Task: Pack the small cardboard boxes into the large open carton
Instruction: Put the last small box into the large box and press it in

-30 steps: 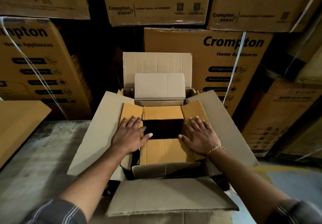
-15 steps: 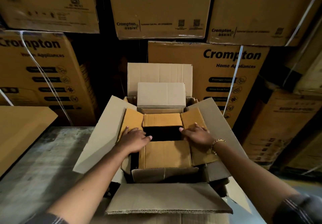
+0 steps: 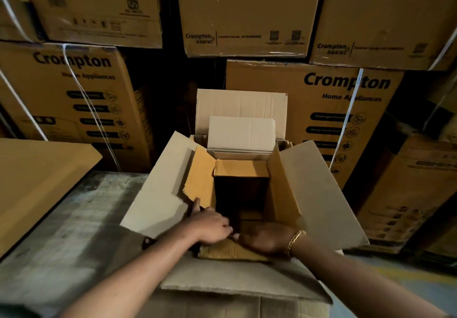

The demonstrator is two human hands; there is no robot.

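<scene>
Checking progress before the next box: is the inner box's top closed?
No, the inner box has its flaps spread apart and its dark interior exposed.

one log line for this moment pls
stage: packing | small box: inside large carton, flaps open | left hand, right hand: on near flap | grip: unclear

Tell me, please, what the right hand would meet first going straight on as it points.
Probably the left hand: the right hand points left at it, nearly touching, though depth is unclear.

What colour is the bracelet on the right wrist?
Gold: the chain bracelet shows best in the head view, the only one.
</scene>
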